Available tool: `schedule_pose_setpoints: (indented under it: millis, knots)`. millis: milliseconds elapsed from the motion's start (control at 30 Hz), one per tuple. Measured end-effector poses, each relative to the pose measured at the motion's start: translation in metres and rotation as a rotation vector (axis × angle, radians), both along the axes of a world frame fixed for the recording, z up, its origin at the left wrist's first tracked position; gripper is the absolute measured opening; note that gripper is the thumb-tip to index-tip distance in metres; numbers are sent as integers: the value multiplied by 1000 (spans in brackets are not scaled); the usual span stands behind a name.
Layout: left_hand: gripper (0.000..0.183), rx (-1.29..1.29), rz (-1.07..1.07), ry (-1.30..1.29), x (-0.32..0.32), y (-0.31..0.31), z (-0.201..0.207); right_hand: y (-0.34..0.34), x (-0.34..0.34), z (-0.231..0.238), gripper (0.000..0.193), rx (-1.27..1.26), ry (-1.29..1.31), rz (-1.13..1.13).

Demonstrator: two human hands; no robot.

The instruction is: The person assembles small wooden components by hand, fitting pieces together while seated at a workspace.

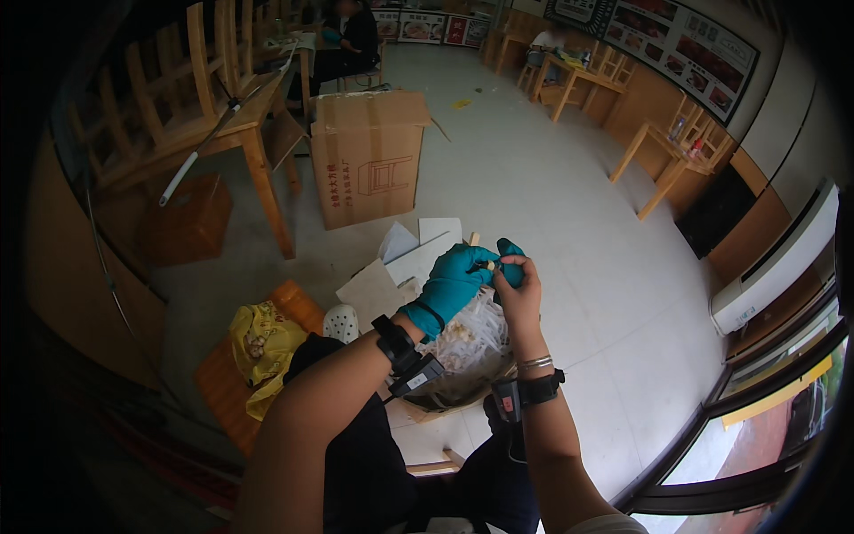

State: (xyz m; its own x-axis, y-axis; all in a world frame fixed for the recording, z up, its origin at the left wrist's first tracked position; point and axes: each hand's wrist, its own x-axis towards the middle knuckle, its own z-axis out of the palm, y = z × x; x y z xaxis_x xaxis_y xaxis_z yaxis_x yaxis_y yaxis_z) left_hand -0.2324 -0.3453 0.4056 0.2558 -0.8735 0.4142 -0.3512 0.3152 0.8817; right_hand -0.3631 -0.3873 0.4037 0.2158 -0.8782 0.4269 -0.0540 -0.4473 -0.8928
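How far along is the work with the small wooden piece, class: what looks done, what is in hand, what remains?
Done: the cardboard box stands opened and flat sheets lie spread on the floor. In hand: the gloved left hand and bare right hand meet on a small wooden piece with a teal-handled tool. Left: a clear bag of pale parts apparently still unused.

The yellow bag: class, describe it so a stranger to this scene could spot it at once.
Start at the person's left forearm and look just beyond it to the low wooden stool. The yellow bag lies crumpled on it, the only bright yellow thing there, unlike the brown cardboard box standing farther off.
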Motion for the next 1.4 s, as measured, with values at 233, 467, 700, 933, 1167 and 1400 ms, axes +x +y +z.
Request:
schedule_pose_setpoints:
  millis: [233,467,700,933,1167,1400]
  knots:
    - [22,89,-128,226,2,-2,-4,1,0,4,19,50,-34,31]
    - [21,9,-171,250,2,-9,-12,-2,-1,0,19,26,15,10]
    - [13,38,-158,316,7,-7,-9,1,-1,4,18,207,-100,46]
    - [12,30,-199,522,10,3,11,-2,-4,1,16,387,-330,125]
    - [13,102,-260,536,9,8,18,-6,-4,-4,17,568,-389,257]
    - [23,143,-304,349,9,5,14,-3,0,-5,14,554,-344,228]
